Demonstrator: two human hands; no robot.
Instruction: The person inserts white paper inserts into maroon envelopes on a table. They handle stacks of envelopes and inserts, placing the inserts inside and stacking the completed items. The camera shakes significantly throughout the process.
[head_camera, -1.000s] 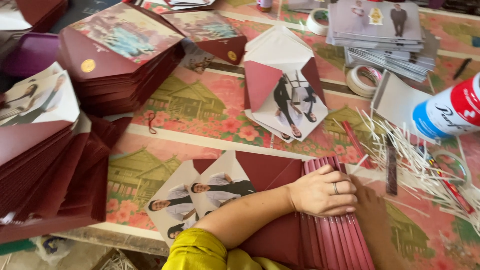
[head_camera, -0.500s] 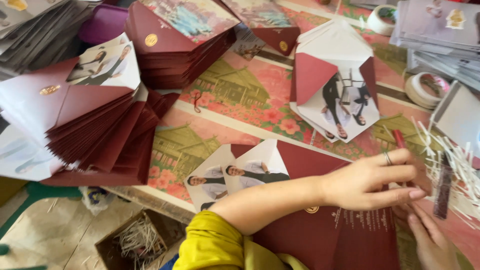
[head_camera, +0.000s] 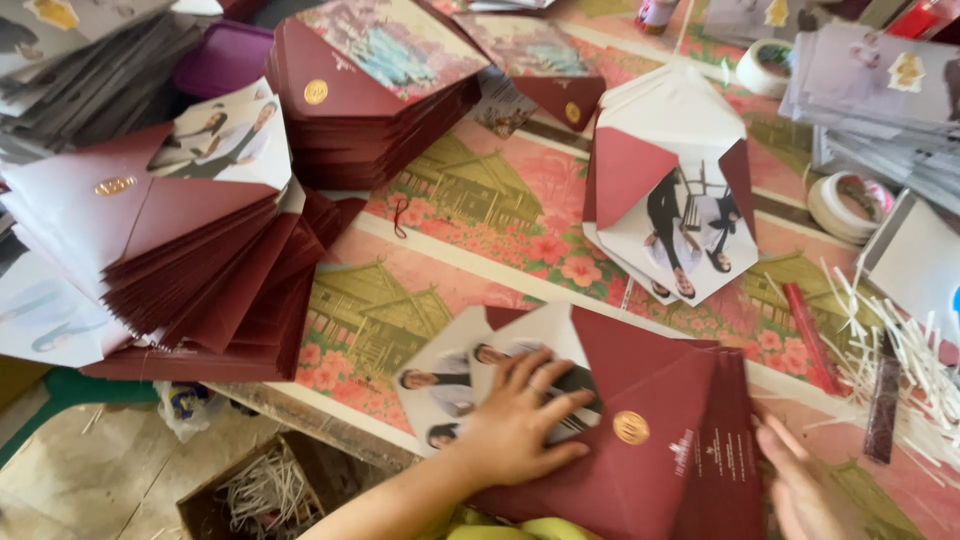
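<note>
2 hands rested on a maroon envelope at the table's near edge.

The left hand (head_camera: 520, 415) lay flat with fingers spread, pressing the maroon envelope (head_camera: 640, 440) where its photo-printed flap (head_camera: 470, 375) opened toward 9 o'clock; it grasped nothing. The right hand (head_camera: 800, 480) lay open at the envelope's 3 o'clock edge. The envelope's long axis ran from 9 to 3 o'clock, a round gold seal (head_camera: 631, 427) at its middle. A fanned stack of maroon envelopes (head_camera: 190, 270) sat at 9 o'clock, another stack (head_camera: 370, 90) at 11 o'clock, an unfolded envelope (head_camera: 670, 190) at 1 o'clock, and white paper strips (head_camera: 890, 350) at 3 o'clock on the floral tablecloth (head_camera: 470, 230).
</note>
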